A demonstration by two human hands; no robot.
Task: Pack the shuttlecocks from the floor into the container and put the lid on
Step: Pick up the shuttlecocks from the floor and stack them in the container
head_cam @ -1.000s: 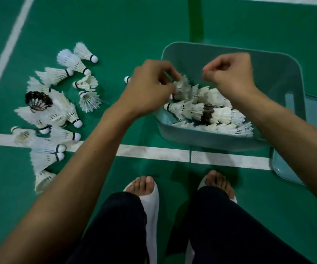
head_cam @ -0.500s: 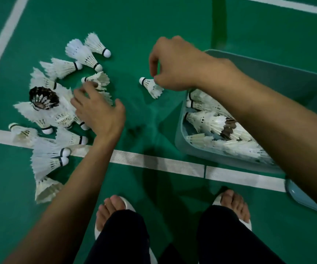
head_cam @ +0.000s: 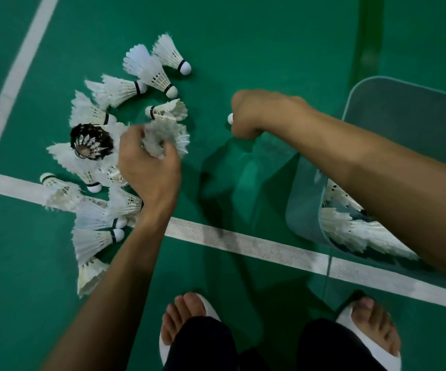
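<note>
Several white shuttlecocks (head_cam: pixel 114 89) lie in a heap on the green floor at the left, with one black-feathered shuttlecock (head_cam: pixel 90 141) among them. My left hand (head_cam: pixel 147 164) is closed around a white shuttlecock (head_cam: pixel 168 135) at the heap's right edge. My right hand (head_cam: pixel 254 113) is a fist over a lone shuttlecock whose white cork tip (head_cam: pixel 230 118) pokes out on the left. The translucent container (head_cam: pixel 305 199) stands at the right with several shuttlecocks (head_cam: pixel 355 231) inside, partly hidden by my right forearm.
A white court line (head_cam: pixel 243 245) runs across the floor in front of my feet (head_cam: pixel 187 311), which are in white slippers. Another white line (head_cam: pixel 18 76) slants up at the far left. No lid is clearly in view.
My left hand has closed on a shuttlecock in the heap. My right hand has dropped onto the lone shuttlecock and closed over it. The view has shifted left.
</note>
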